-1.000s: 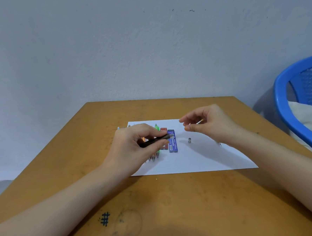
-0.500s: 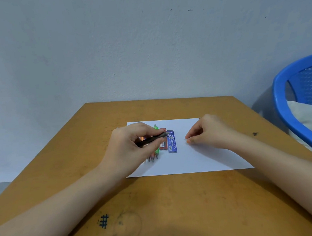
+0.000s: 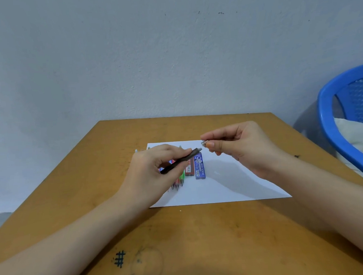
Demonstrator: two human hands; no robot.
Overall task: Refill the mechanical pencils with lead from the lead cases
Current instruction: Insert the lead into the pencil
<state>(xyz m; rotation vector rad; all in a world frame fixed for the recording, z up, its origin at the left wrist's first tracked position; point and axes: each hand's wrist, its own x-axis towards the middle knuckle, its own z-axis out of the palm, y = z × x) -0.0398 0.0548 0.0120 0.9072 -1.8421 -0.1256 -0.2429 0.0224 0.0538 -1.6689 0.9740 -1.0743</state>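
On my feed the slim dark mechanical pencil [image 3: 181, 160] is held up off the paper in the left hand [image 3: 153, 175]. The thumb and curled fingers [image 3: 177, 153] grip its barrel near the middle. Its grey upper end points up and to the right, and its lower end runs back toward the palm. The right hand [image 3: 245, 150] pinches a small silvery metal cap [image 3: 204, 143] between thumb and forefinger, just beside that grey end. I cannot tell whether cap and pencil touch.

Under the pencil a blue rectangular lead case [image 3: 199, 167], glossy and printed "PENCIL LEAD", lies flat. A red lead case [image 3: 189, 170] lies just beside it on the left, partly behind the barrel. Further left is a row of bright plastic pencils [image 3: 178, 182], green and red among them. They lie side by side with their tips toward me, mostly covered by the left hand.

All of these lie on a smooth white paper sheet [image 3: 232, 187] on the scuffed ochre wooden tabletop [image 3: 203, 238]. The wood carries an inked hash mark [image 3: 119, 259] near me. A blue plastic chair [image 3: 331, 128] with a latticed back stands at the right.
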